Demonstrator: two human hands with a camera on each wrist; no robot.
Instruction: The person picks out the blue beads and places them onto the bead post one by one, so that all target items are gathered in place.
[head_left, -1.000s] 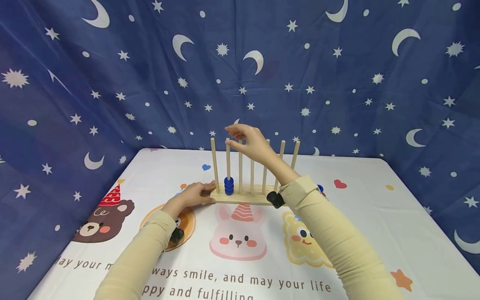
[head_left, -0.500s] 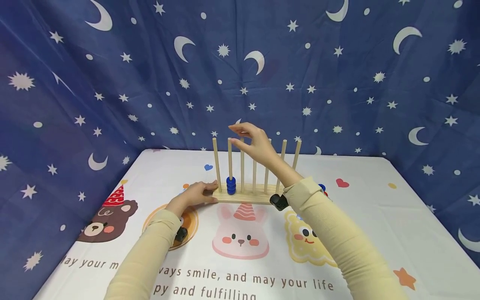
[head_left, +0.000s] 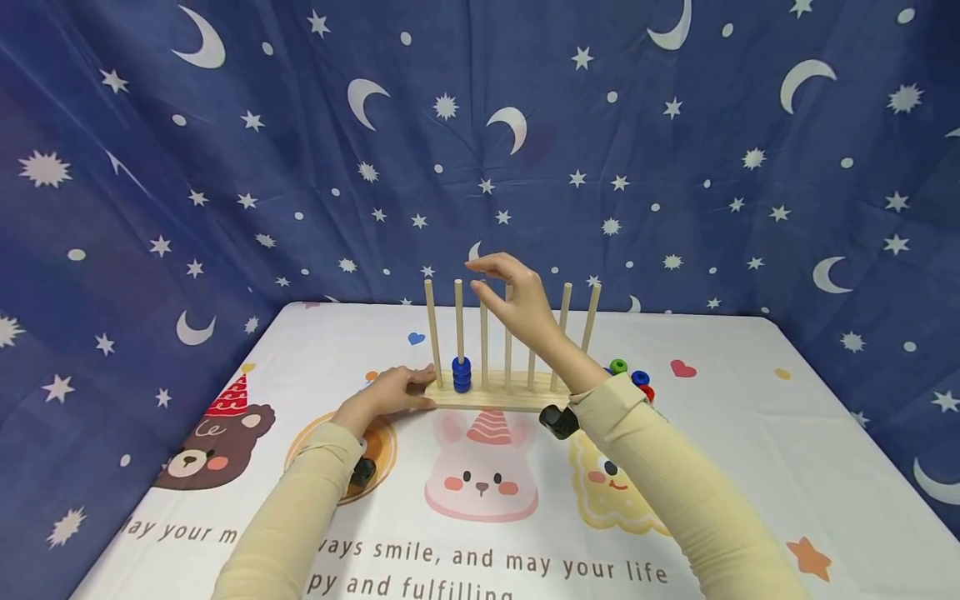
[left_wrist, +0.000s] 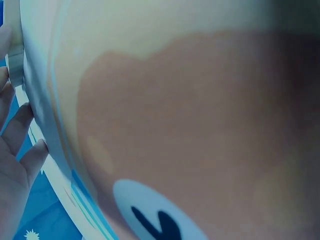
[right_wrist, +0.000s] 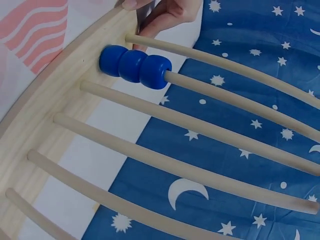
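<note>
A wooden counting stand has a long flat base and several upright pegs. Three blue beads are stacked at the bottom of its second peg from the left; the right wrist view shows the same blue beads up close. My left hand holds the base's left end, thumb at the front and fingers behind. Above the pegs is my right hand, its thumb and fingers curved apart with nothing between them. It covers the tops of some middle pegs. Part of my left hand shows in the left wrist view.
Loose beads lie right of the stand, partly behind the right forearm: a green bead, a blue bead and a red bead. A printed white cloth covers the table. A blue star-patterned curtain hangs behind.
My right hand has moved a little to the right, off the top of the second peg, and its fingers have spread. More loose beads show beside the right forearm. My left hand stays put.
</note>
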